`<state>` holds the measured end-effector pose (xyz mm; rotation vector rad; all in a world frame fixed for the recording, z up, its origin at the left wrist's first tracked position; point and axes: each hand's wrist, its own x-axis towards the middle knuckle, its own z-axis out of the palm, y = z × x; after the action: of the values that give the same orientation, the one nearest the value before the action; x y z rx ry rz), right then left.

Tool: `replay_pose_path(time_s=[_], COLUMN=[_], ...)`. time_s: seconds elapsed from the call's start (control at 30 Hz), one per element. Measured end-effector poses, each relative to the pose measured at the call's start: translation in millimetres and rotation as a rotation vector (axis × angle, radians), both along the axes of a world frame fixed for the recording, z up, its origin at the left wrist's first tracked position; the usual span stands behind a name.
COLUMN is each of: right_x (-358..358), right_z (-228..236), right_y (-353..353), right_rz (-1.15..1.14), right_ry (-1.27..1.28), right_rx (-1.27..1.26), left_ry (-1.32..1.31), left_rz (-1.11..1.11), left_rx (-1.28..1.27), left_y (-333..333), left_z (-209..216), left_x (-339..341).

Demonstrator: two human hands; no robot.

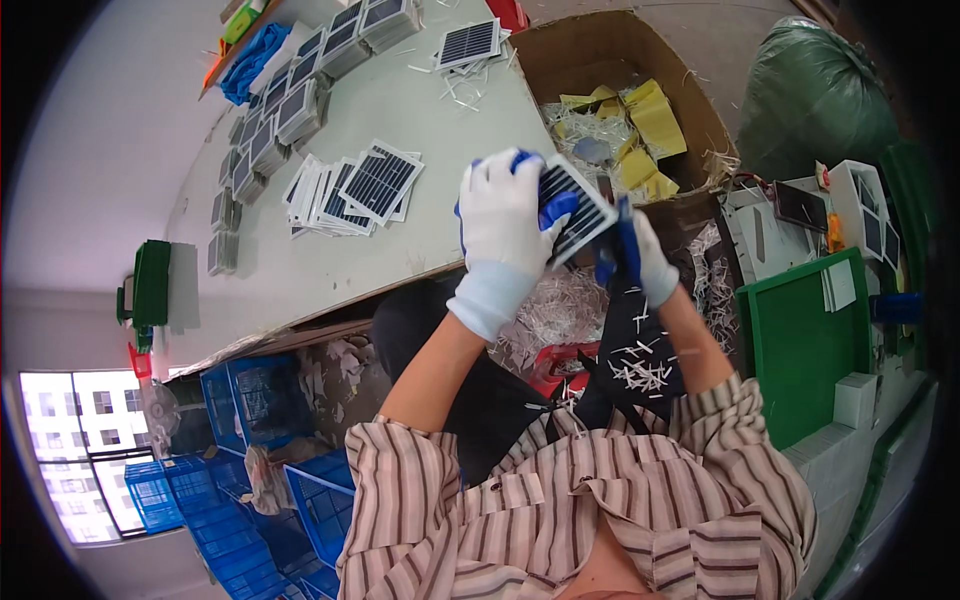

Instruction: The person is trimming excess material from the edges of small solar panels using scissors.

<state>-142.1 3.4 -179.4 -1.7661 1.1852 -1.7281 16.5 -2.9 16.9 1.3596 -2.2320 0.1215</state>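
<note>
In my gloved left hand [500,215] is a small solar panel [582,208], dark with thin light lines and a pale border. The fingers grip its left side, and it is tilted over my lap. My right hand [648,258], in a white and blue glove, is closed close to the panel's right edge. A dark, narrow item sticks up from its fingers, too blurred to name. White strips [642,372] lie scattered on my dark trousers. On the table to the left is a fanned pile of similar panels [380,182].
The pale table [420,110] bears stacked panels [297,110] and a smaller pile [468,45]. A cardboard box [570,50] holds shreds and yellow paper. A green sack [815,100], a green tray [752,340] and blue crates [225,520] stand around me.
</note>
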Motion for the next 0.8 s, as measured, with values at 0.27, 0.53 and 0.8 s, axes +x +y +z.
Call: replay_pose_path(time_s=[0.27, 0.53, 0.8], right_x=[20, 28, 50], right_z=[-38, 39, 53], right_y=[0, 50, 46], right_rz=[-0.099, 0.618, 0.027], right_ry=[-0.067, -0.665, -0.417], right_rx=[0.110, 0.637, 0.458], left_ry=[0.099, 0.087, 0.050], left_rz=[-0.057, 0.020, 0.056], left_rx=[-0.052, -0.020, -0.093], left_y=[-1, -7, -1], left_z=[-12, -17, -15], left_x=[-14, -14, -17])
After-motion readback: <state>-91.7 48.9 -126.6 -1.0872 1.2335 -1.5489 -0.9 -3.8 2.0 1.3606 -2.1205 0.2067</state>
